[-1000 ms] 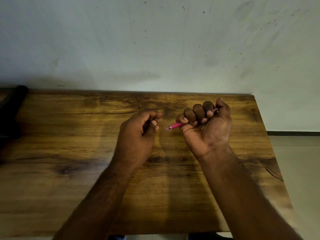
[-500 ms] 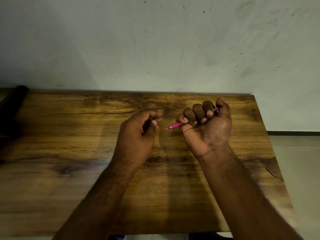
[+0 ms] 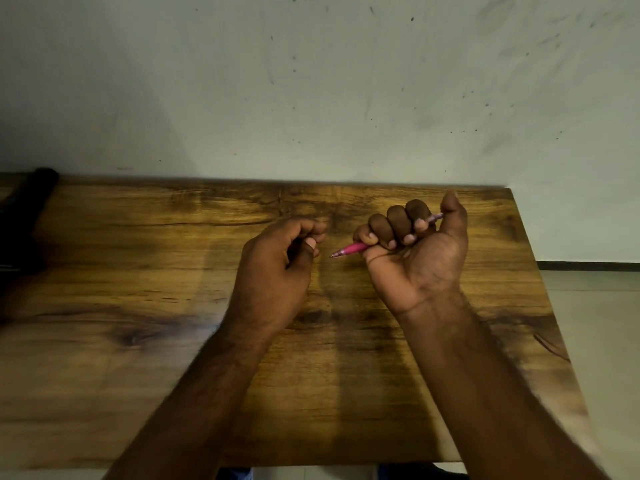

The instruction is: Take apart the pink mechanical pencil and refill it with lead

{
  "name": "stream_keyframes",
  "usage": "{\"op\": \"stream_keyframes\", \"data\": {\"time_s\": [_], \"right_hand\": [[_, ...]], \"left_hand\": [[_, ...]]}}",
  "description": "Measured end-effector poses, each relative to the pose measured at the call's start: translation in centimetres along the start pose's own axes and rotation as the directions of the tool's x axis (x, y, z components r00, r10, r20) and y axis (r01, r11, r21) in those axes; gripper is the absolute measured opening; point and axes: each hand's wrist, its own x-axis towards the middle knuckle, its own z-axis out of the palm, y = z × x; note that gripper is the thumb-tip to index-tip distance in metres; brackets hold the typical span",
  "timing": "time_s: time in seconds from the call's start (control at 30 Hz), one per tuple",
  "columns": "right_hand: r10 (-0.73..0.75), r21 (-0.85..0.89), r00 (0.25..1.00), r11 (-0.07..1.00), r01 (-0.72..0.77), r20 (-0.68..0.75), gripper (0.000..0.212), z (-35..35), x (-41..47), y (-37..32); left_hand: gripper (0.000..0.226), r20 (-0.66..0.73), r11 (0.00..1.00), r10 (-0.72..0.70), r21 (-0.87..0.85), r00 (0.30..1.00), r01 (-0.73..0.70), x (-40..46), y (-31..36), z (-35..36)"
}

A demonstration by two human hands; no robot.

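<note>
Pink mechanical pencil (image 3: 351, 249) is sitting in the right hand (image 3: 414, 252), fist-style: four fingers (image 3: 398, 221) curled over the barrel, thumb up by the cap end, tip poking out toward the left hand (image 3: 277, 268). I'm reading that grip as a way of locking the body so the other hand can work the tip or twist sth off w/o the barrel spinning.

Left hand is hovering just beside the tip, not touching it, fingers curled in w/ thumb against the forefinger. It's looking like a pinch, maybe on a lead or a small part, but I can't tell if anything's in there; too small and dark.

Both hands are hanging over the desk (image 3: 138, 271), nearer its far edge and right side than the near edge. A dark object (image 3: 27, 209) is lying at the far left corner, partly out of view.

Judging by this, pencil's not visibly apart yet, so I'm calling the task early. Risk: a thin lead snapping if it's fed at an angle.
</note>
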Motion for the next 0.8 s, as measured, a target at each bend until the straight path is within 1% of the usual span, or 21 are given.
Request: {"op": "stream_keyframes", "data": {"time_s": [0.13, 0.27, 0.43, 0.57, 0.7, 0.8], "right_hand": [[-0.020, -0.017, 1.000, 1.000, 0.020, 0.000, 0.057, 0.01, 0.04, -0.08], [0.003, 0.012, 1.000, 1.000, -0.003, -0.002, 0.062, 0.05, -0.01, -0.04], [-0.014, -0.018, 1.000, 1.000, 0.014, 0.001, 0.058, 0.03, -0.03, -0.04], [0.016, -0.009, 1.000, 1.000, -0.016, 0.001, 0.064, 0.07, 0.03, -0.05], [-0.004, -0.027, 1.000, 1.000, 0.004, 0.004, 0.059, -0.02, 0.04, -0.08], [0.003, -0.016, 1.000, 1.000, -0.003, 0.007, 0.060, 0.05, 0.03, -0.09]], "left_hand": [[0.025, -0.005, 1.000, 0.008, 0.001, 1.000, -0.008, 0.01, -0.10, 0.01], [0.026, -0.006, 1.000, 0.010, -0.007, 1.000, -0.010, 0.06, -0.23, 0.06], [0.028, -0.001, 1.000, 0.009, 0.000, 1.000, -0.009, 0.07, -0.24, 0.07], [0.029, 0.003, 1.000, 0.009, 0.000, 1.000, -0.009, 0.01, -0.10, 0.05], [0.028, 0.002, 1.000, 0.005, 0.007, 1.000, -0.005, -0.02, -0.02, 0.02], [0.027, 0.001, 1.000, 0.003, 0.003, 1.000, -0.003, -0.03, 0.00, 0.02]]}}
